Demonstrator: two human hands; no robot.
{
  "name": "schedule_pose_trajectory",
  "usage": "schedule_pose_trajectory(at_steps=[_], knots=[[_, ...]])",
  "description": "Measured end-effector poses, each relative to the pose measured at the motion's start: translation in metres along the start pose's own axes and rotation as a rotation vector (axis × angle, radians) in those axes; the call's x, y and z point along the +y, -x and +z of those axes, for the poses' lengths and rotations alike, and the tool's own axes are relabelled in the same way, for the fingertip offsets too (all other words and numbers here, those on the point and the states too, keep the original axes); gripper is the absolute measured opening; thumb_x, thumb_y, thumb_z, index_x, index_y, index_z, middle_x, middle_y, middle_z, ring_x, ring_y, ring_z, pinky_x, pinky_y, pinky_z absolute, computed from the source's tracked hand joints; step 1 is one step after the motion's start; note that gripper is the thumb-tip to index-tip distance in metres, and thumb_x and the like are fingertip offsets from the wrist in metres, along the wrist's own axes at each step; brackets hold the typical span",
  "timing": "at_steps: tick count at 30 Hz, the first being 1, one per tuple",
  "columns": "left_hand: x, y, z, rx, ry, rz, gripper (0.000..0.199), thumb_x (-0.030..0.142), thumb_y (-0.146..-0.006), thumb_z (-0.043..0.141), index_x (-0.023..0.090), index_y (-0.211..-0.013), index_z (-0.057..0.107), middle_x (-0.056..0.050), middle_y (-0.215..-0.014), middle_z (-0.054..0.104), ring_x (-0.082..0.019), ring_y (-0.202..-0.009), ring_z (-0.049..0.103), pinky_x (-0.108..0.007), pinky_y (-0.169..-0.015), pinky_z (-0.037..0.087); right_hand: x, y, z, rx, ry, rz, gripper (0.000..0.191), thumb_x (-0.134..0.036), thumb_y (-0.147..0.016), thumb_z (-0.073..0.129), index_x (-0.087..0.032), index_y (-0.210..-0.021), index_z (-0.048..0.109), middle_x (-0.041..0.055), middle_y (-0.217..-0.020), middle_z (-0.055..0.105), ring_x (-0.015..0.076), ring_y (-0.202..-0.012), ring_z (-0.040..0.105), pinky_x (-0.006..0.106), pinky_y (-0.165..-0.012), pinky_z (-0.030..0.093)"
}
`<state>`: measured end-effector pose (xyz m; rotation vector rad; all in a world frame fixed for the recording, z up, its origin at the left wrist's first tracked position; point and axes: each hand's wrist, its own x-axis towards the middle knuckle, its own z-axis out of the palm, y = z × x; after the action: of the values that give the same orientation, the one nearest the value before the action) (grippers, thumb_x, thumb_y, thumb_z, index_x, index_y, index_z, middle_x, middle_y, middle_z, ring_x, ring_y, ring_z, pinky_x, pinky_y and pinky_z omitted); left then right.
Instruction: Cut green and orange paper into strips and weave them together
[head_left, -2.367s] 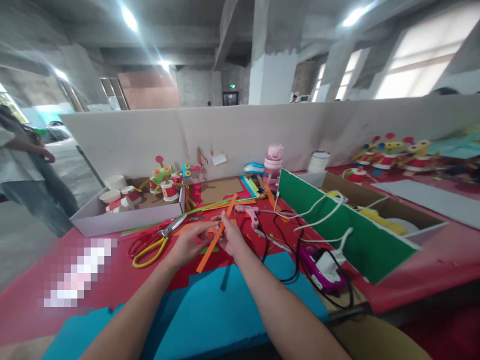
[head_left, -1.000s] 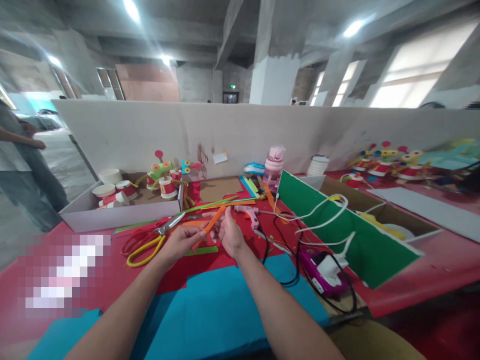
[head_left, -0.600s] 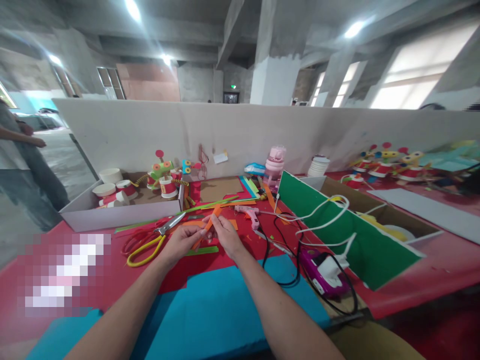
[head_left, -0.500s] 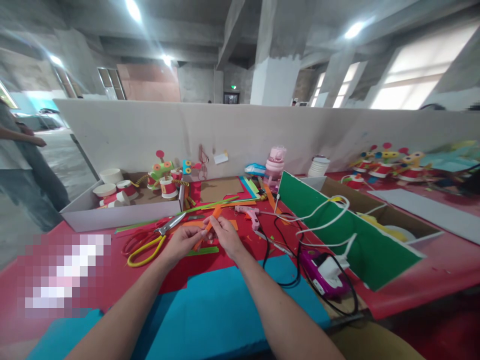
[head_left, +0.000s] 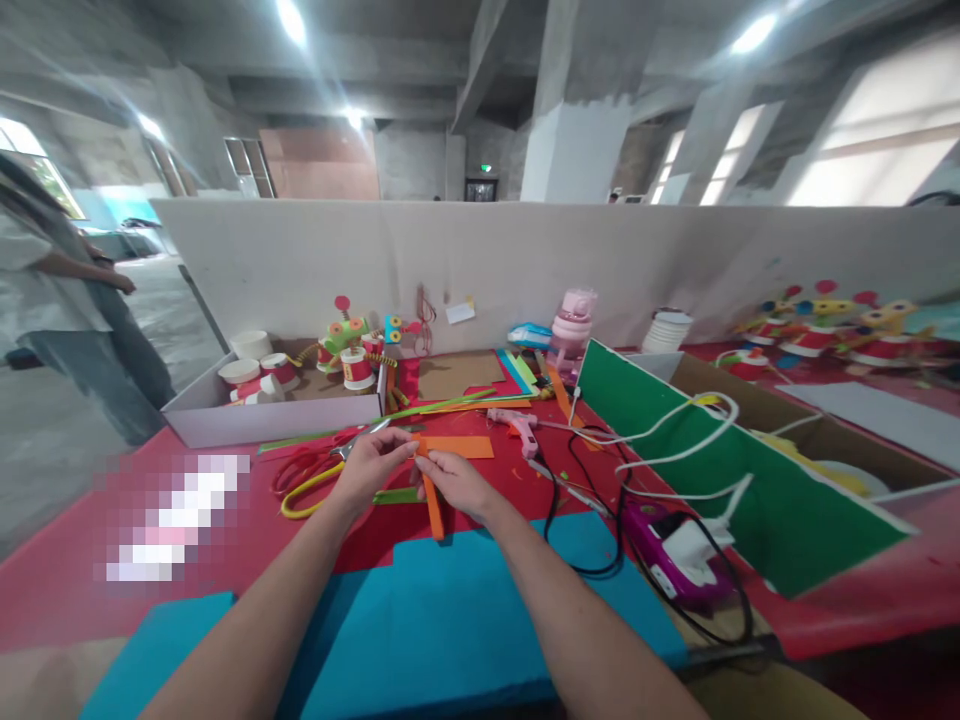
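Observation:
Both hands pinch a narrow orange paper strip (head_left: 433, 510) over the red tabletop, its lower end hanging toward me. My left hand (head_left: 375, 465) is closed at the strip's upper end. My right hand (head_left: 459, 482) is closed on it just beside, fingertips close to the left ones. Behind them lies a wider orange paper piece (head_left: 469, 447), and a green strip (head_left: 397, 496) is partly covered by my fingers. Scissors with red and yellow handles (head_left: 311, 492) lie left of my left hand. A pink glue gun (head_left: 517, 425) rests beyond my right hand.
A white box (head_left: 277, 422) with paper cups and cup figures stands at the left back. On the right are a green-sided box (head_left: 720, 480), a purple power strip (head_left: 675, 565) and loose cables. Blue sheets (head_left: 465, 610) cover the near edge. A person (head_left: 67, 290) stands far left.
The orange strip has turned from slanting up to the right to hanging down toward me. My hands have shifted with it, and the view has swung slightly left.

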<state>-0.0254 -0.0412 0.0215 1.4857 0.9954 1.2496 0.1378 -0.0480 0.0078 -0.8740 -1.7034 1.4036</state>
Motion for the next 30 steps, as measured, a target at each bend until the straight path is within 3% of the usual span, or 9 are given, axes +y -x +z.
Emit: schedule_pose_trajectory(at_steps=[6, 10, 17, 30], knots=[[-0.003, 0.000, 0.002, 0.024, 0.031, -0.024, 0.022, 0.036, -0.070, 0.074, 0.015, -0.072, 0.067, 0.002, -0.063, 0.059, -0.008, -0.059, 0.048, -0.021, -0.059, 0.037, 0.004, -0.005, 0.004, 0.195, -0.048, -0.107, 0.029, -0.051, -0.087, 0.048, -0.022, -0.084, 0.050, -0.0071, -0.053, 0.055, 0.0106, -0.043, 0.054, 0.021, -0.048, 0.042], [0.001, 0.001, 0.004, 0.054, 0.041, -0.030, 0.023, 0.036, -0.067, 0.076, 0.015, -0.072, 0.068, 0.001, -0.062, 0.059, -0.009, -0.059, 0.047, -0.021, -0.058, 0.036, 0.004, -0.008, 0.004, 0.335, -0.179, -0.171, 0.030, -0.047, -0.077, 0.064, -0.022, -0.076, 0.049, -0.0046, -0.065, 0.059, 0.0123, -0.054, 0.061, 0.023, -0.052, 0.048], [0.002, 0.001, 0.005, 0.039, 0.022, -0.015, 0.026, 0.039, -0.071, 0.071, 0.014, -0.078, 0.072, -0.001, -0.063, 0.061, -0.011, -0.060, 0.049, -0.023, -0.059, 0.038, 0.006, -0.010, 0.002, 0.345, -0.231, -0.204, 0.028, -0.045, -0.074, 0.069, -0.020, -0.072, 0.055, -0.0020, -0.067, 0.061, 0.0152, -0.063, 0.063, 0.028, -0.064, 0.052], [0.004, 0.003, 0.009, 0.046, -0.026, -0.001, 0.024, 0.036, -0.070, 0.071, 0.014, -0.078, 0.073, -0.002, -0.063, 0.064, -0.012, -0.061, 0.052, -0.024, -0.060, 0.041, 0.008, -0.011, 0.000, 0.338, -0.311, -0.134, 0.032, -0.042, -0.067, 0.075, -0.020, -0.070, 0.052, -0.0025, -0.063, 0.062, 0.0165, -0.062, 0.065, 0.030, -0.063, 0.052]])
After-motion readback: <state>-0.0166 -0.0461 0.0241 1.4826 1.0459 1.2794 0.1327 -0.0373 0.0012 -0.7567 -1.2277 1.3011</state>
